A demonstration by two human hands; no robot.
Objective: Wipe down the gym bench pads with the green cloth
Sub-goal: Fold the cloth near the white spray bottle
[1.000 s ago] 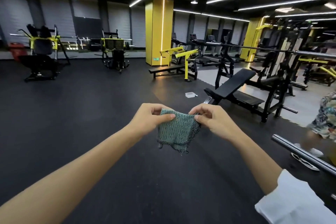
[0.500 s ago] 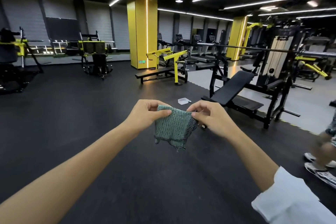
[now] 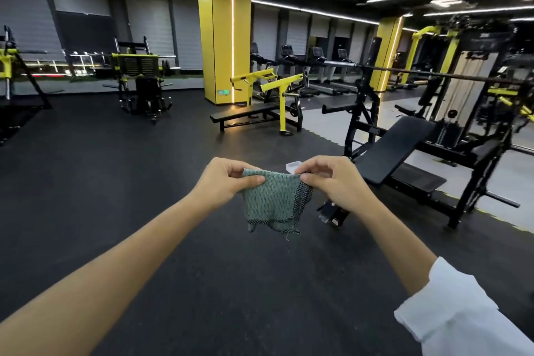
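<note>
So far nothing is wiped: left hand [image 3: 224,182] and right hand [image 3: 329,180] each pinch a top corner of the cloth [image 3: 271,201], well short of the bench pads [image 3: 393,147].

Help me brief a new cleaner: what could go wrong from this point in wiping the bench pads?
1. The green cloth hangs pinched only at its top corners by the left hand and right hand, so it could slip to the floor.
2. A small white container lies on the floor on the way to the incline bench: a likely trip hazard.
3. The barbell racked above that bench could catch a head when leaning in.
</note>
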